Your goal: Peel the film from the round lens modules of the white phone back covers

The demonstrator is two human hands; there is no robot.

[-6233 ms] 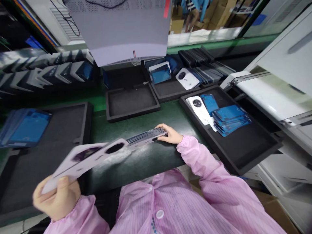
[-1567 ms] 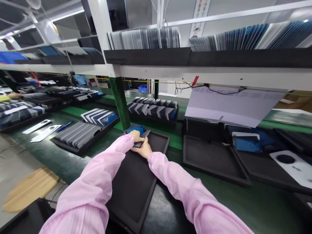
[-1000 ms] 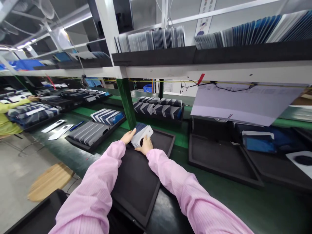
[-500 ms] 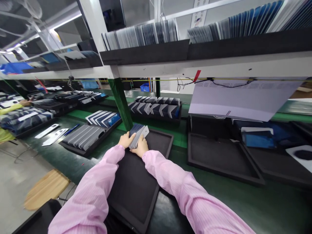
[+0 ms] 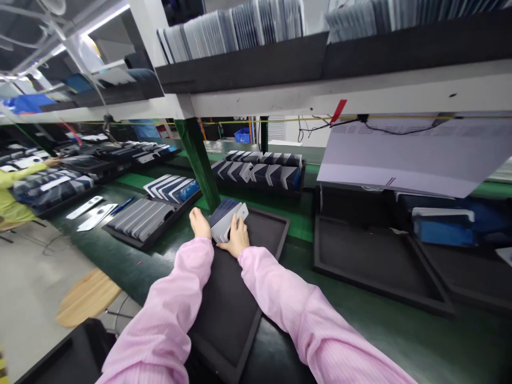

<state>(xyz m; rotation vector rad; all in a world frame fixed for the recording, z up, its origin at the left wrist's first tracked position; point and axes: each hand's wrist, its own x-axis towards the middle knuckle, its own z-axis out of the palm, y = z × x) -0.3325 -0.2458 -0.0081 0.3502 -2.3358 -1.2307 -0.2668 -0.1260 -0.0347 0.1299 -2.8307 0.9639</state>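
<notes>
Grey plastic covers, a stiff, slippery stack, stand at my black tray's far end; my right hand clasps one side, my left hand rests open alongside.

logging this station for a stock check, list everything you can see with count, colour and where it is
stack of panels: one, grey and blue, far end of the black tray
empty black tray: one, right of it
filled trays: several, black, left and behind
shelf panels: many, grey-blue, overhead
paper sheet: one, white, hanging right
wooden stool: one, lower left
co-worker's sleeve: yellow, far left
left hand: beside the stack
right hand: on the stack
</notes>
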